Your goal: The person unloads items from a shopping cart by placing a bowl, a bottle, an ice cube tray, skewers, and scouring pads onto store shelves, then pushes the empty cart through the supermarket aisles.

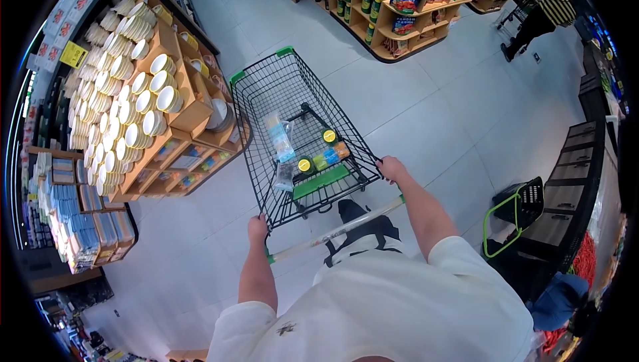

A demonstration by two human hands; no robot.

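So, the shopping cart point(339, 119) is held by both hands, and a small haul has already been loaded: two yellow-topped jars point(329, 137), a row of colourful packs point(331, 155), a blue-and-clear package point(282, 142) and a clear bag point(285, 177), all grouped toward the near half of the basket, close to the green panel point(321, 182). The cart itself is right in front of the body, on open tiled floor, with the bowl display point(156, 92) just beside it on the left. The left hand point(257, 227) is curled closed around the near left corner of the cart's frame, and the right hand point(391, 169) is wrapped the same way at the near right corner, though most of the fingertips are hidden; no goods are held in either one. Oddly, the handle bar point(306, 243) isn't being gripped at all, since both hands are placed ahead of it. As for progress, it'd be called early to partway: a few things have been picked up, but plenty of room is left toward the far end of the basket. Exactly how much is left to be collected can't be told from this view.
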